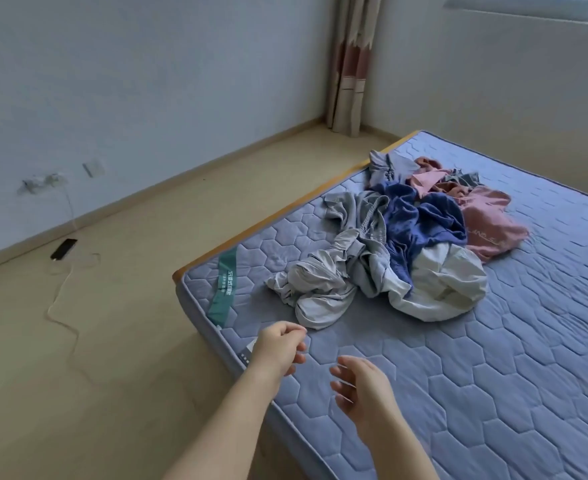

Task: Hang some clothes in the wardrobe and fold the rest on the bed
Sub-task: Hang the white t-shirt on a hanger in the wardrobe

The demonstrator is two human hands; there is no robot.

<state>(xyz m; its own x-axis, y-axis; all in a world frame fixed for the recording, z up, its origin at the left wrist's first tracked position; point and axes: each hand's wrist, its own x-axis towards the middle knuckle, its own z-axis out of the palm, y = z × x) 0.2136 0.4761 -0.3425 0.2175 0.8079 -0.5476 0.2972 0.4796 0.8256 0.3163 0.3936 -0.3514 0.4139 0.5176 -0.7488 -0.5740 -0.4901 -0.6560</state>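
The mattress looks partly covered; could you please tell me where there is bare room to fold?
Bare mattress lies between the clothes pile and the left hand and right hand, and all along the pile's right. The far-left edge is crowded.

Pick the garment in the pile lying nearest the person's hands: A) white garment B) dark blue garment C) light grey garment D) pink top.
C: the light grey garment lies closest, just beyond the empty left hand; the other clothes sit farther up the mattress.
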